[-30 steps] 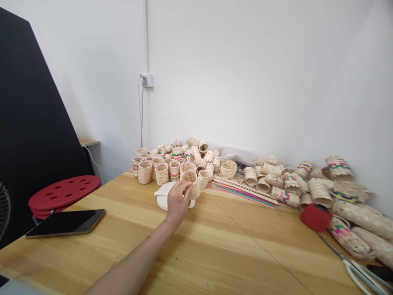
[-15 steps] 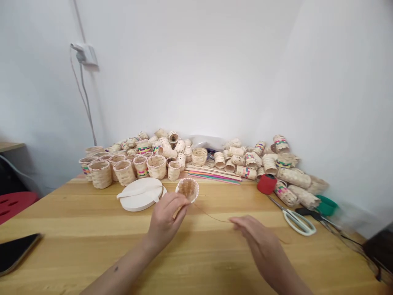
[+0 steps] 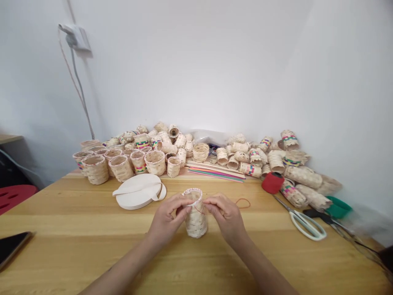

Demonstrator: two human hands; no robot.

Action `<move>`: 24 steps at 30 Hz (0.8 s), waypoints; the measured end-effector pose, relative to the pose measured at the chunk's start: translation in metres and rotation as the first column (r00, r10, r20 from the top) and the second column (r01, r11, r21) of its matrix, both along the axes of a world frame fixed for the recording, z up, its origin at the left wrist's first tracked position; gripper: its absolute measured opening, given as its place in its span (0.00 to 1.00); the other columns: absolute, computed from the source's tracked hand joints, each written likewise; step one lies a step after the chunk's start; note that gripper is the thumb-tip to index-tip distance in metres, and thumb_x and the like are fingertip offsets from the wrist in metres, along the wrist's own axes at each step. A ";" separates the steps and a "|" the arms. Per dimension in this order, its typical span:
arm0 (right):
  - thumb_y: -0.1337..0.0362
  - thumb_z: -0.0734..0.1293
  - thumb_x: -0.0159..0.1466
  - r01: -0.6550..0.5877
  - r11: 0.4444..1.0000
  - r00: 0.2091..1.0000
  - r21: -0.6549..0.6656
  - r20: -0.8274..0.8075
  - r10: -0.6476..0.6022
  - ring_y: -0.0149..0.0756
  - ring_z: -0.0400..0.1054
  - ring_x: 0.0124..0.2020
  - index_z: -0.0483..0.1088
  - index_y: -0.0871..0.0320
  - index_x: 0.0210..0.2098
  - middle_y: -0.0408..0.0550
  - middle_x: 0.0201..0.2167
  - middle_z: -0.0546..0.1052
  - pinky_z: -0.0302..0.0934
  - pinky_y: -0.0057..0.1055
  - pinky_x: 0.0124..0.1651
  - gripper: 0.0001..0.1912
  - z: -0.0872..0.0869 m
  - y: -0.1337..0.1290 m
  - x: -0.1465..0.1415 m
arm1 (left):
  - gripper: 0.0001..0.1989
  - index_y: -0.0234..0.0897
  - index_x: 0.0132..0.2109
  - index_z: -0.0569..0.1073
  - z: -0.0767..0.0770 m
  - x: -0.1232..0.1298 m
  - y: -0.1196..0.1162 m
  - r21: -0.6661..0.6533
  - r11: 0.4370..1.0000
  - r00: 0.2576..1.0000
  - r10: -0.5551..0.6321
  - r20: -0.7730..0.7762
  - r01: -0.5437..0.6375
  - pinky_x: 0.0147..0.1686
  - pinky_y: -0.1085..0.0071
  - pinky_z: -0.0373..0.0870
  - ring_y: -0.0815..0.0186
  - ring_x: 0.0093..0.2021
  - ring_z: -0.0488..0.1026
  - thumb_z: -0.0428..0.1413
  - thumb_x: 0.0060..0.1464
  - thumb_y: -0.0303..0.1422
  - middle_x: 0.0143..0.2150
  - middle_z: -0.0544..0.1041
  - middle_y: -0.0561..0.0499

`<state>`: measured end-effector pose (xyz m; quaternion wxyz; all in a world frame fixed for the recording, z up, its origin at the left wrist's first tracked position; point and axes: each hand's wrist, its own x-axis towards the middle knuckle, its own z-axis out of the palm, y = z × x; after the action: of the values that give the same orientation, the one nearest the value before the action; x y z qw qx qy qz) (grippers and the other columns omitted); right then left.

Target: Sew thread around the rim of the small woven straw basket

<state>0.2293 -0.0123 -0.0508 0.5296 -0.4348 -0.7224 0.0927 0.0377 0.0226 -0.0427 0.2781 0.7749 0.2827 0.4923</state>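
Note:
A small woven basket (image 3: 196, 224) stands upright on the wooden table, its rim wrapped in white tape with reddish stitches. My left hand (image 3: 172, 215) pinches the rim on its left side. Close against the rim's right side, my right hand (image 3: 224, 215) has its thumb and fingertips pressed together on the reddish thread (image 3: 243, 200), which loops out on the table behind that hand. Whether a needle is between those fingertips is too small to tell.
A roll of white tape (image 3: 136, 196) lies left of the hands. Finished-looking baskets (image 3: 95, 170) and a pile of woven tubes line the wall. Scissors (image 3: 308, 225), a red spool (image 3: 272, 182) and a green bowl (image 3: 337, 208) lie right; a phone (image 3: 14, 248) is at far left.
My right hand has moved left, up to the rim, and the stretched thread has gone slack into a loop. The basket, tipped toward me before, now stands upright.

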 end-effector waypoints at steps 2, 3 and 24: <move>0.64 0.63 0.65 -0.012 1.000 1.000 -0.026 -0.015 0.011 0.35 0.68 0.33 0.72 0.54 0.38 0.45 0.31 0.74 0.63 0.28 0.35 0.06 0.001 -0.002 -0.001 | 0.08 0.37 0.38 0.78 0.001 0.001 -0.001 -0.010 1.000 1.000 -0.002 -0.011 0.002 0.34 0.71 0.69 0.64 0.34 0.73 0.54 0.56 0.31 0.33 0.78 0.47; 0.64 0.63 0.66 -0.017 0.999 1.000 -0.036 -0.016 0.017 0.34 0.68 0.32 0.72 0.55 0.38 0.45 0.31 0.74 0.62 0.28 0.35 0.06 0.002 -0.003 -0.002 | 0.08 0.37 0.37 0.78 0.001 0.001 -0.001 -0.018 1.000 1.000 -0.001 -0.016 0.001 0.34 0.71 0.69 0.64 0.34 0.73 0.54 0.56 0.31 0.33 0.78 0.47; 0.64 0.64 0.65 -0.038 0.999 0.998 -0.034 0.039 0.040 0.34 0.67 0.32 0.74 0.55 0.35 0.44 0.28 0.74 0.59 0.30 0.34 0.06 0.008 -0.008 -0.004 | 0.07 0.38 0.37 0.78 0.003 0.001 -0.006 0.000 1.000 0.999 -0.028 -0.030 0.028 0.31 0.72 0.68 0.64 0.32 0.72 0.55 0.55 0.29 0.32 0.77 0.48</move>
<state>0.2252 -0.0200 -0.0427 0.5061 -0.4311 -0.7394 0.1063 0.0387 0.0168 -0.0396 0.2806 0.7859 0.2760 0.4769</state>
